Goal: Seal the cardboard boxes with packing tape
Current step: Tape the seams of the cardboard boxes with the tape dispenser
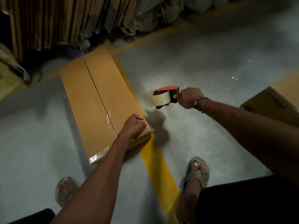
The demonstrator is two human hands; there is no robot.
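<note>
A long, flat cardboard box lies on the grey floor, its long axis running from the near end at our feet up and away toward the upper left, where flattened cartons lean in a stack. Its centre seam follows that same line, the two flaps meeting along it. Clear tape glints over the near end and part way up the seam; the far stretch looks bare, though we cannot tell for sure.

Our left hand rests on the box's near right corner, fingers curled and pinching a loose edge of tape there against the cardboard. It is plainly the nearer hand, touching the box.

Our right hand is closed round the handle of the red-and-black tape dispenser, held in the air to the right of the box and apart from it, the roll facing left toward the box's long side. No strand of tape shows between roll and box.

We judge the next pass turns on bringing the dispenser leftward across to the seam, then lining it up with the box's length.

The box's right edge lies beside a yellow floor line. A second box sits at far right, well apart.
</note>
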